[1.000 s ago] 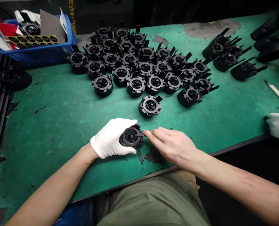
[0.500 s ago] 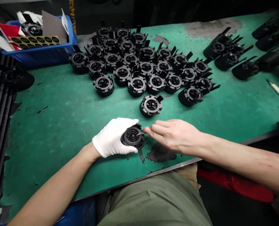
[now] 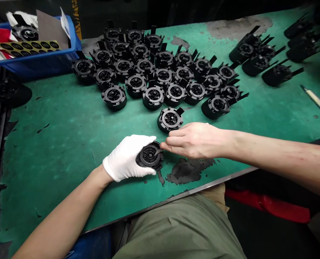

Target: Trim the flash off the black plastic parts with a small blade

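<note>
- Black round part (image 3: 149, 156) sits near the front edge of the green counter (image 3: 68, 136), face up and tilted slightly toward the camera, cupped from its left side by the left hand (image 3: 127, 157).
- That left hand wears a white glove; its fingers curl around the part's rim and hold it firmly, with the thumb over the top edge.
- The right hand (image 3: 194, 140) is bare and comes in from the part's right; its fingertips (image 3: 165, 146) are pinched together at the part's upper right rim, apparently on a small thin piece too small to make out.
- So the part lies directly left of the right hand's fingertips, touching or nearly so, and the left hand is the nearer one, already wrapped around it.
- The part is round, with no long axis of its own; only a short tab at its right edge points toward the right hand.
- Just beyond the right hand stands a lone part (image 3: 170, 119) of the same kind, apart from the cluster of parts (image 3: 154, 72) farther back; a blue bin (image 3: 38, 61) sits at the far left, and a knife-like tool (image 3: 316, 100) lies at the right.
- Against the earlier pictures, the right hand has shifted slightly up and left, its fingertips now closer over the rim, and the forearm lies flatter across the counter; the left hand's grip looks unchanged.
- The white-gloved hand of another person, seen earlier at the right edge, is gone from view.
</note>
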Available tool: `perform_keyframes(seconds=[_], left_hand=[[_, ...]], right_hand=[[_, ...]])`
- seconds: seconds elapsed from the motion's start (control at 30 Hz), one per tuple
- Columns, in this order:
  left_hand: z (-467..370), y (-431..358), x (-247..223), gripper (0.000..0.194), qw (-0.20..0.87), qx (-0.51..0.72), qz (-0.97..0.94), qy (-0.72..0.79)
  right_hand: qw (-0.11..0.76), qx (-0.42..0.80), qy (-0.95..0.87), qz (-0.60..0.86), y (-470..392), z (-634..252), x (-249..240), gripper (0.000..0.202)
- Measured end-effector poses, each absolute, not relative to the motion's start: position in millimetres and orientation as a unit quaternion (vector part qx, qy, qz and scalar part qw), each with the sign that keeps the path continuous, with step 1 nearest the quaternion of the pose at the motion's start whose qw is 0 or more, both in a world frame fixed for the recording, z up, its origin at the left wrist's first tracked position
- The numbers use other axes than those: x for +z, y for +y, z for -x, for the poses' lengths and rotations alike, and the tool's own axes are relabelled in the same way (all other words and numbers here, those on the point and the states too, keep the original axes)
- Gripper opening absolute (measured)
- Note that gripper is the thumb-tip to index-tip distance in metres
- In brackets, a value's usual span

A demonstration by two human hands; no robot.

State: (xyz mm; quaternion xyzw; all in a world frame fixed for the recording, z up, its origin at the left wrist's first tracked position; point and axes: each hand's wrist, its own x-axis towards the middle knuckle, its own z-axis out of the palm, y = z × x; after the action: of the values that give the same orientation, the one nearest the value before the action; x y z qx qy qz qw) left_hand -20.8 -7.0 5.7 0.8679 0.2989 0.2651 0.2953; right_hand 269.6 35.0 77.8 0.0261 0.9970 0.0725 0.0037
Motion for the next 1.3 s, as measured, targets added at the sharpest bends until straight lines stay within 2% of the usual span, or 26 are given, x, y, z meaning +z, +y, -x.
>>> perform_keyframes(seconds=[0.33, 0.5, 0.63, 0.8, 1.07, 1.3], left_hand=[[20, -7, 7, 0.094, 0.298, 0.258, -0.869, 0.301], [20, -8, 10, 0.093, 0.29, 0.257, -0.871, 0.303], [21, -9, 10, 0.094, 0.279, 0.256, -0.874, 0.303], [21, -9, 9, 0.094, 0.283, 0.252, -0.874, 0.304], [22, -8, 8, 0.094, 0.288, 0.242, -0.875, 0.304], [21, -8, 8, 0.093, 0.286, 0.252, -0.875, 0.299]], right_hand=[[0.02, 0.044, 0.999, 0.002, 49, -266, 82, 0.034], [-0.006, 0.049, 0.999, -0.006, 48, -267, 80, 0.03], [-0.06, 0.038, 0.993, -0.091, 31, -274, 71, 0.03], [-0.135, 0.005, 0.953, -0.27, -15, -281, 54, 0.028], [-0.134, -0.007, 0.926, -0.352, -51, -270, 35, 0.024], [-0.084, 0.047, 0.941, -0.325, -58, -261, 56, 0.033]])
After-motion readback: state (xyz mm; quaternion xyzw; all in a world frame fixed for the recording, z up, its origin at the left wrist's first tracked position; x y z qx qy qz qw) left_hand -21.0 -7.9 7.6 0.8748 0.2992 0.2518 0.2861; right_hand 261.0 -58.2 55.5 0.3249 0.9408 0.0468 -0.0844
